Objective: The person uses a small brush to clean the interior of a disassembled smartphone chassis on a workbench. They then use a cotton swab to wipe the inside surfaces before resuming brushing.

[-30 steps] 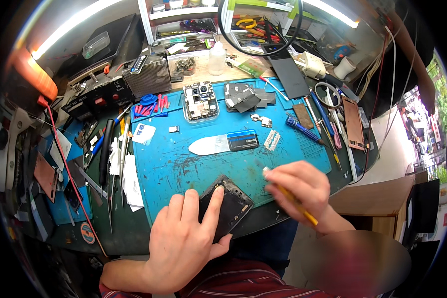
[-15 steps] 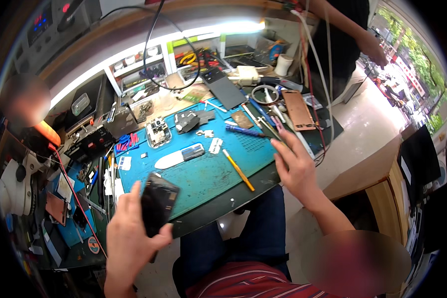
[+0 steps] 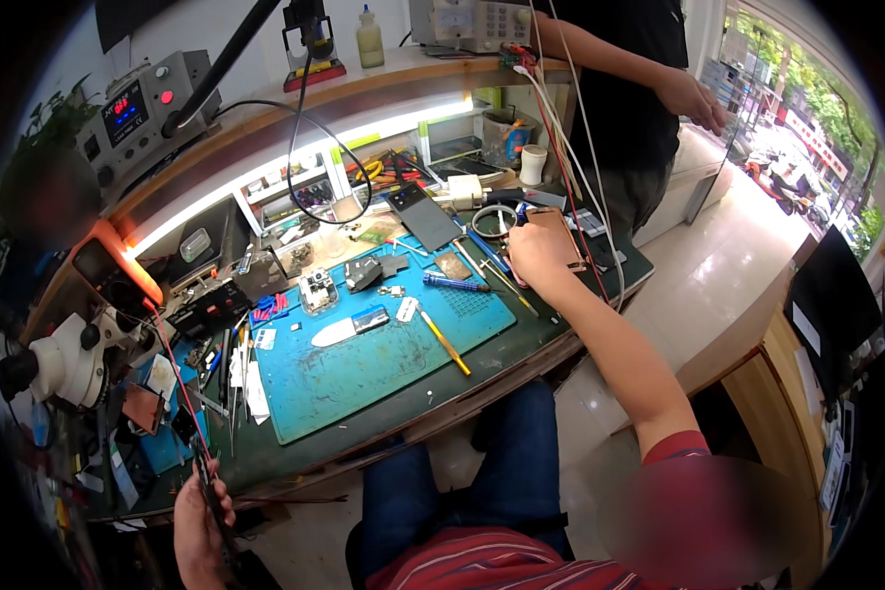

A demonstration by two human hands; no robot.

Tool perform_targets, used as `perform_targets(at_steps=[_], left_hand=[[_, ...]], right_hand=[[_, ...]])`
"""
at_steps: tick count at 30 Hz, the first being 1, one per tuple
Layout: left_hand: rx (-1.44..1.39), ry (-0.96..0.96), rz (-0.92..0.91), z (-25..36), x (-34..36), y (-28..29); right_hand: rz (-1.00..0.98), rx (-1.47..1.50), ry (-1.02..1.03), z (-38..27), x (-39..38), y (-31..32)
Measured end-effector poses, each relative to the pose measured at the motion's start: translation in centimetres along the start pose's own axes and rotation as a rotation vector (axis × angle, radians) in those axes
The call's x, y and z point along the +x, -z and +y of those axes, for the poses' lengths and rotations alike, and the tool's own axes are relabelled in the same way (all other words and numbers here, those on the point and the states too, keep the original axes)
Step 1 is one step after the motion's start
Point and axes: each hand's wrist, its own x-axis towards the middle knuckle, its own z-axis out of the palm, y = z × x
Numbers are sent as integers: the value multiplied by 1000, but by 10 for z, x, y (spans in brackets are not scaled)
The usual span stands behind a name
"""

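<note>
At the lower left my left hand is closed around a dark phone, seen nearly edge-on. My right hand reaches to the back right of the bench, fingers bent together among the tools; what they grip, if anything, is hidden. Close to its fingertips are a round ring and a copper-coloured phone panel. A blue-handled screwdriver lies left of it. On the blue mat are a white-bladed tool, a yellow-handled tool and a clear case with small parts.
A dark grey phone lies at the mat's back edge. A microscope and a red cable occupy the left side. Cables hang at the right, before another person's arm. A black cable loops over the bench.
My left hand has moved down and left with the phone, now turned edge-on. My right hand has gone forward and left to the tools, its fingers closing. The view has shifted.
</note>
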Motion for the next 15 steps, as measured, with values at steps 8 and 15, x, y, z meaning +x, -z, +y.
perform_targets(at_steps=[8,15], left_hand=[[-107,51,374,-59,-74,43],[-386,209,453,-104,-93,25]], right_hand=[[-58,129,-24,0,30,51],[-176,-26,136,99,71,48]])
